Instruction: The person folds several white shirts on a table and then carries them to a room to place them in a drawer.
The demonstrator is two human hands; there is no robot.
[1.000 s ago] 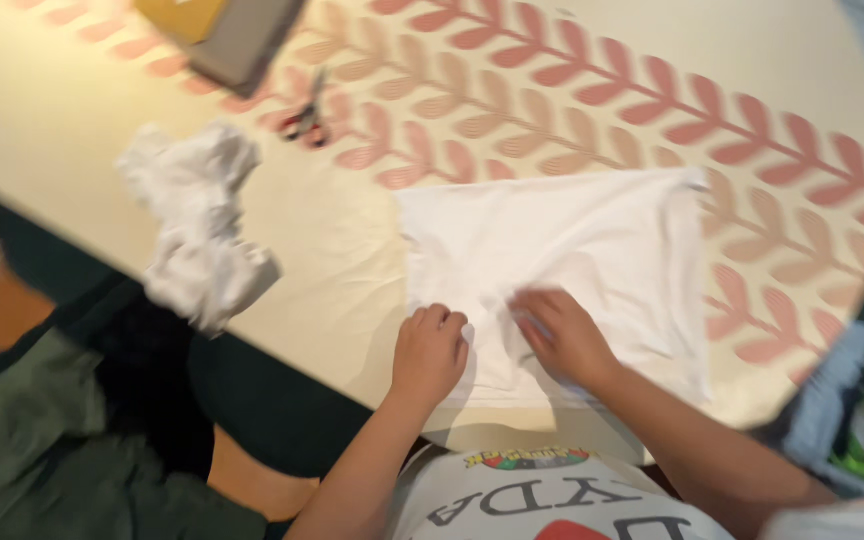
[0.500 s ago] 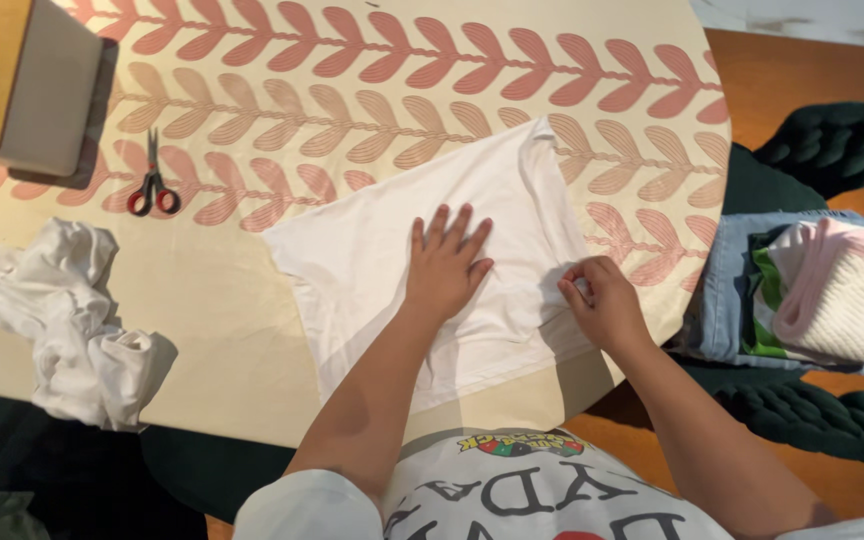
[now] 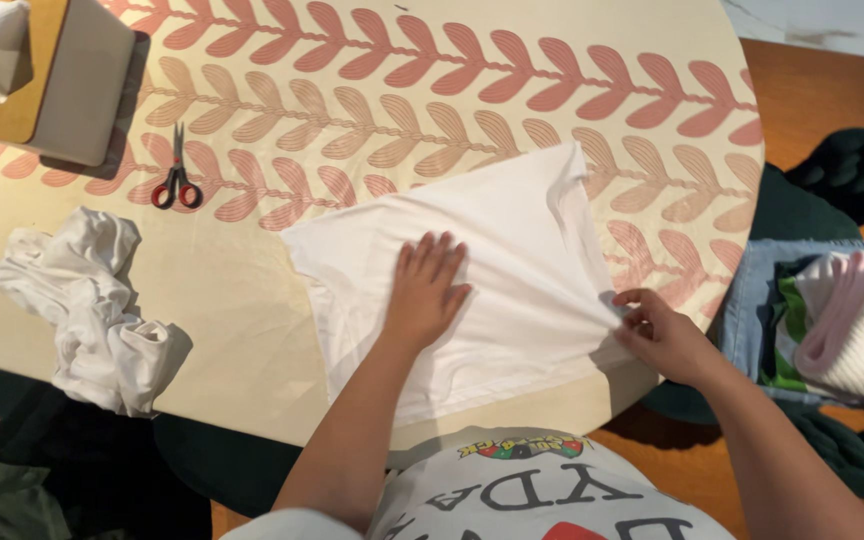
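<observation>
White cloth (image 3: 512, 260) lies flat on the tabletop (image 3: 252, 330); the left hand (image 3: 427, 290) presses it with fingers spread, the right hand (image 3: 657, 335) pinching its edge.

- The left hand (image 3: 424, 290) lies flat, fingers spread, on the middle of a white garment (image 3: 492, 270) spread on a round table (image 3: 252, 330) with a cream top and a pink leaf pattern
- The right hand (image 3: 660, 333) pinches the garment's right edge near the table rim, pulling the cloth into taut folds
- A crumpled white cloth (image 3: 87, 310) sits at the table's left side, well apart from the garment
- Red-handled scissors (image 3: 176, 180) lie above that cloth, closed
- A wooden-topped box (image 3: 47, 80) stands at the upper left corner
- A heap of folded clothes (image 3: 832, 325), blue, green, pink and white, rests off the table to the right
</observation>
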